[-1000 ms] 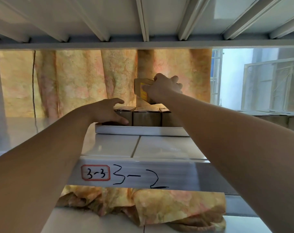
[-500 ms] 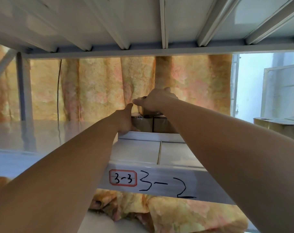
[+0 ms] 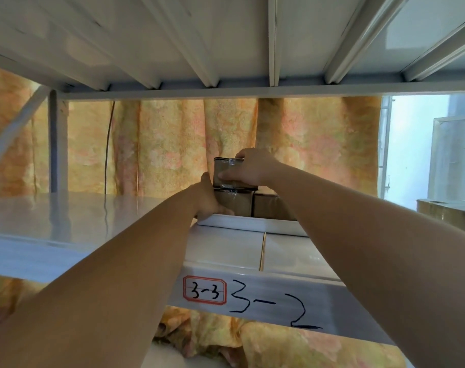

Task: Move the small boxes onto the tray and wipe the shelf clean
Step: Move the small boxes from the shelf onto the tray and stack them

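The right hand (image 3: 252, 168) grasps a small box (image 3: 222, 167), with the thumb on its near face and the fingers curled over its top from the right. The left hand (image 3: 208, 200) lies just below and to the left, against the left end of the lower boxes (image 3: 236, 205). Its thumb points up beside the held box's left edge and its fingertips reach down to the tray (image 3: 255, 224). Whether it clasps that end box or only braces it, I cannot tell.

The coming move turns on one relation: the held box is directly above the left-hand box of the lower row, with its long axis running left to right in line with that row. Its underside seems to meet the top of the row, though the seam is too dark to say whether they touch. It lies straight ahead at the far reach of both arms, and the right hand alone has it. So the job looks like squaring it on the second layer and letting go, with the left hand placed to stop any slide to the left.

The white tray is well back on the shelf (image 3: 226, 248), whose pale surface stretches bare towards the front lip. That lip carries a red-bordered label (image 3: 204, 290) reading "3-3". A flowered curtain (image 3: 173, 150) hangs behind, the ribbed underside of the upper shelf (image 3: 226, 49) is overhead, and a larger carton (image 3: 446, 208) is off to the right. No cloth is in view, so I judge the wiping is not yet begun.
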